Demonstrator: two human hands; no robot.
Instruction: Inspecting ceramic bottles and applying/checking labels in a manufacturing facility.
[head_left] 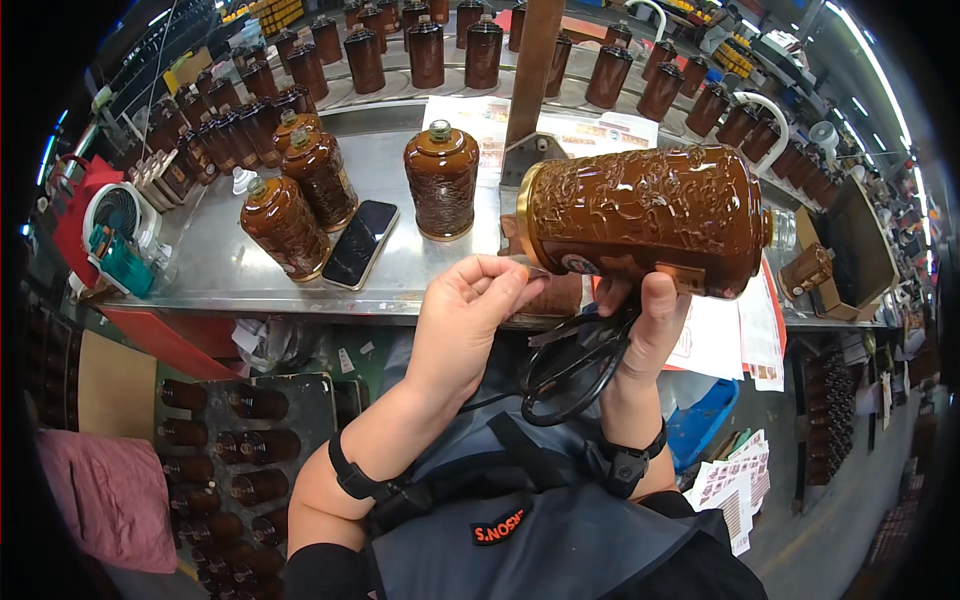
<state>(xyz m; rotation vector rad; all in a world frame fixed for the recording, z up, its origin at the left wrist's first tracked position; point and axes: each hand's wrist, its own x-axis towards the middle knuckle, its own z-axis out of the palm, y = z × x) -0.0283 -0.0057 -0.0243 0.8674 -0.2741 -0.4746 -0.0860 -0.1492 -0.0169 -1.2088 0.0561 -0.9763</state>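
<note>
A large brown glossy bottle (645, 215) with raised relief lies on its side in the air, its clear glass neck toward the right and its gold-banded base toward the left. My right hand (645, 335) supports it from below, with the thumb up against its lower side near a small rectangular plate. By the underside near the base, my left hand (455, 325) is closed in a pinch. A thin, small piece shows at those fingertips, too small to name. A loop of black cable (575, 385) hangs between my wrists.
On the metal table (385, 285) stand several brown bottles (441, 180) beside a black phone (361, 244). A rusty post (530, 80) rises behind the held bottle. Bottles ride a curved conveyor (450, 78) at the back. Papers (760, 330) overhang the table edge; a cardboard box (850, 260) sits right.
</note>
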